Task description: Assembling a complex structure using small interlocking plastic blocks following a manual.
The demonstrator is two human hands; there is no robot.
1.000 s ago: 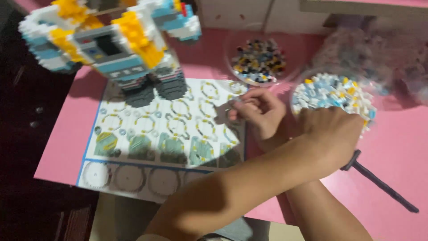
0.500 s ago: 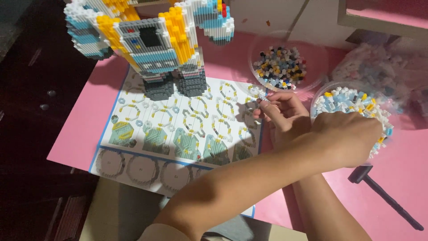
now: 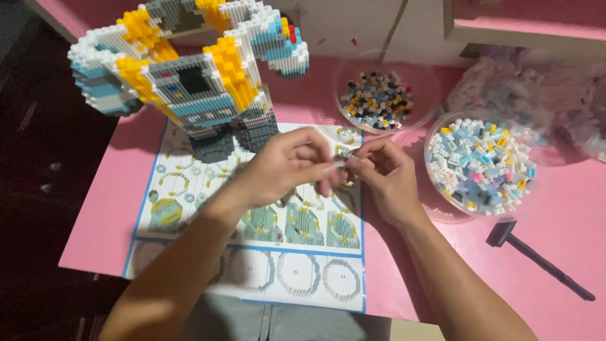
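Pink table (image 3: 568,208): 2 hands, left (image 3: 287,167) and right (image 3: 385,177), pinch 1 tiny brick piece (image 3: 344,158); 2 bowls.

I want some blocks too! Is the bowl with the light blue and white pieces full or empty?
Nearly full: the bowl holds a heap of small blocks up to its rim.

left hand (image 3: 284,165) now uncrossed, moved off the clear bowl (image 3: 530,189), meeting right hand (image 3: 385,173), apparently pinching a tiny piece (image 3: 344,158)

Over the instruction sheet (image 3: 189,196) on the pink surface (image 3: 101,208), the left hand (image 3: 281,167) and right hand (image 3: 385,177) pinch a small block piece (image 3: 344,158) between their fingers (image 3: 328,169), beside the block model (image 3: 189,76)
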